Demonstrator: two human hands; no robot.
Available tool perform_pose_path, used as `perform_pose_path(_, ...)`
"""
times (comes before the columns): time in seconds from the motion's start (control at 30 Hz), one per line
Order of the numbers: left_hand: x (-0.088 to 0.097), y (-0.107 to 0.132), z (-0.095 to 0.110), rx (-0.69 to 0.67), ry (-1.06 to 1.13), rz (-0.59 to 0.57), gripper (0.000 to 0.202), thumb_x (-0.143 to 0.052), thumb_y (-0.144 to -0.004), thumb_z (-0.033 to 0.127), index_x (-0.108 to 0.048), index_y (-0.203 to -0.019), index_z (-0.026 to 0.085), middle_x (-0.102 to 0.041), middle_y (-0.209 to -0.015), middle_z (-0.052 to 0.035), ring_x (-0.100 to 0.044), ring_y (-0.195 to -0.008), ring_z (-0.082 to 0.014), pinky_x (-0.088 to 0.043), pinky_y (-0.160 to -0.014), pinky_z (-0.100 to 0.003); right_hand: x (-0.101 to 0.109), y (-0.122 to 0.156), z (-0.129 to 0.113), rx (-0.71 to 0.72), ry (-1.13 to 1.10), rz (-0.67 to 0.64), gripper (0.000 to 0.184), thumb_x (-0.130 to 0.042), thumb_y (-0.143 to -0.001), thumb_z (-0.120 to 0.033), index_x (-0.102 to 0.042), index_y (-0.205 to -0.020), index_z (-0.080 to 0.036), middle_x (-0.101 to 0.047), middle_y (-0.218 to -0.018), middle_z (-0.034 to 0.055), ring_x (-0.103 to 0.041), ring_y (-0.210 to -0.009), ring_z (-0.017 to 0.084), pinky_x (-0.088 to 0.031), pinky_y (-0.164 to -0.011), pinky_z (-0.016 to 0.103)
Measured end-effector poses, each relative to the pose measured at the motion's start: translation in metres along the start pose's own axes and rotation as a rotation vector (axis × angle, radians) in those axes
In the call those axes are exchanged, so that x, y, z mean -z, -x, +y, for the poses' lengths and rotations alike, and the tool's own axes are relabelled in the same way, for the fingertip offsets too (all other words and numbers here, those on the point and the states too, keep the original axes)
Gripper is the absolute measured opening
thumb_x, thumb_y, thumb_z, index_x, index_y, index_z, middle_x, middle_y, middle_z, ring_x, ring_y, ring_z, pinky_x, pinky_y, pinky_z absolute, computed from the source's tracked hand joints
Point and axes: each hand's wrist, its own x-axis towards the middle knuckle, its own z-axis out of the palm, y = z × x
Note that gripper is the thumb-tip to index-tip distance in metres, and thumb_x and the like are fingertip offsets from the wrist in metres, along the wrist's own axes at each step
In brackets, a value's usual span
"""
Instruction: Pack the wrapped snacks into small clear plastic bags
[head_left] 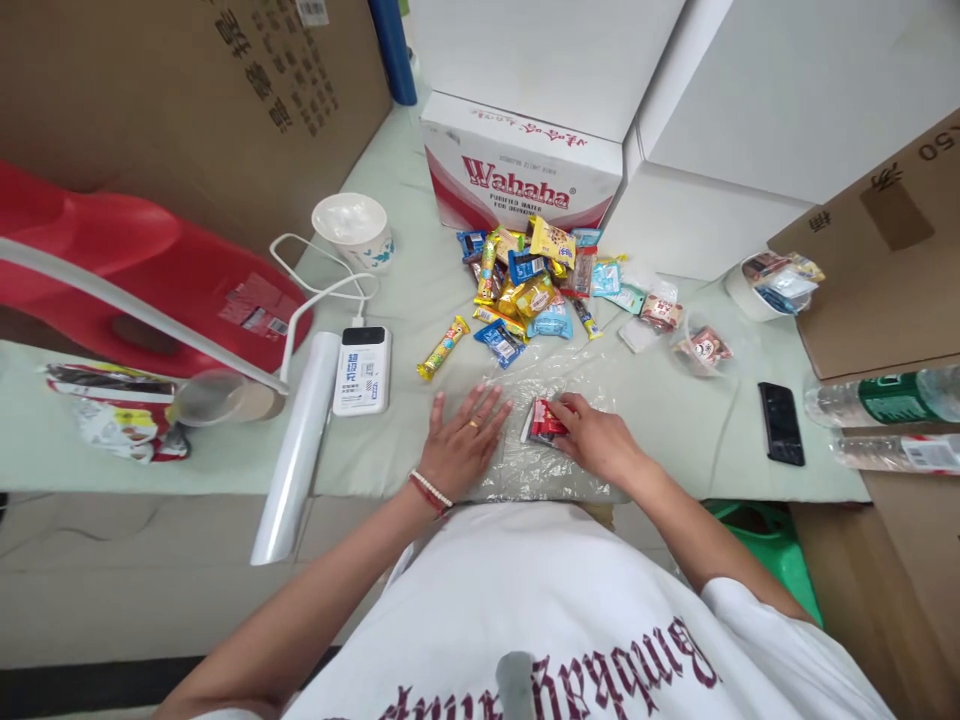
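My left hand (466, 436) lies flat with fingers spread on the near-left part of a clear plastic sheet (585, 470). At the sheet's middle, my right hand (600, 438) has its fingers on a small red snack packet (545, 418); part of the packet is hidden under them. Beyond both hands is a heap of wrapped snacks (534, 295) in blue, yellow, brown and light blue wrappers. One yellow snack stick (442, 348) lies apart, to the left of the heap.
Left stand a white power bank (363, 372), a roll of film (296, 450) and a paper cup (352, 225). A Wahaha box (525, 180) backs the heap. Rightward are a plastic cup (705, 348), a bowl of snacks (772, 285), a phone (781, 424) and bottles (885, 400).
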Motion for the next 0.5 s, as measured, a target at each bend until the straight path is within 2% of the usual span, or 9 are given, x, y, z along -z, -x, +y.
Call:
perform_pose_path(0.1, -0.003, -0.003, -0.004, -0.019, 0.013, -0.074, 0.053, -0.039, -0.106, 0.037, -0.041, -0.159, 0.034, -0.043, -0.165, -0.0091, -0.038, -0.154, -0.0302, 0.004, -0.126, -0.071, -0.016, -0.007, -0.006, -0.046, 0.083, -0.058, 0.074, -0.070, -0.091, -0.040, -0.041, -0.157, -0.026, -0.048, -0.156, 0.0166, -0.071, -0.105, 0.031, -0.054, -0.073, 0.033)
perform_pose_path(0.17, -0.006, -0.003, -0.006, 0.003, -0.002, -0.104, 0.054, -0.037, -0.107, 0.041, -0.040, -0.160, 0.031, -0.039, -0.167, -0.0109, -0.037, -0.155, -0.0307, 0.004, -0.124, -0.074, -0.019, -0.005, 0.000, -0.050, 0.087, -0.054, 0.073, -0.069, -0.092, -0.036, -0.039, -0.158, -0.027, -0.051, -0.152, 0.0160, -0.072, -0.104, 0.030, -0.053, -0.074, 0.033)
perform_pose_path(0.37, -0.007, 0.000, -0.007, 0.008, -0.018, -0.134, 0.056, -0.033, -0.107, 0.042, -0.038, -0.161, 0.028, -0.036, -0.168, -0.0114, -0.033, -0.157, -0.0305, 0.004, -0.124, -0.074, -0.001, 0.010, 0.032, 0.048, -0.003, -0.018, 0.073, -0.068, -0.092, -0.031, -0.039, -0.159, -0.029, -0.058, -0.143, 0.0121, -0.070, -0.109, 0.028, -0.053, -0.080, 0.032)
perform_pose_path(0.5, -0.009, 0.000, -0.009, -0.008, -0.011, -0.107, 0.056, -0.033, -0.107, 0.041, -0.037, -0.161, 0.027, -0.036, -0.168, -0.0116, -0.033, -0.157, -0.0301, 0.005, -0.124, -0.073, 0.009, 0.002, 0.027, 0.095, -0.005, 0.065, 0.071, -0.065, -0.095, -0.032, -0.037, -0.160, -0.029, -0.054, -0.148, 0.0125, -0.067, -0.113, 0.028, -0.054, -0.081, 0.033)
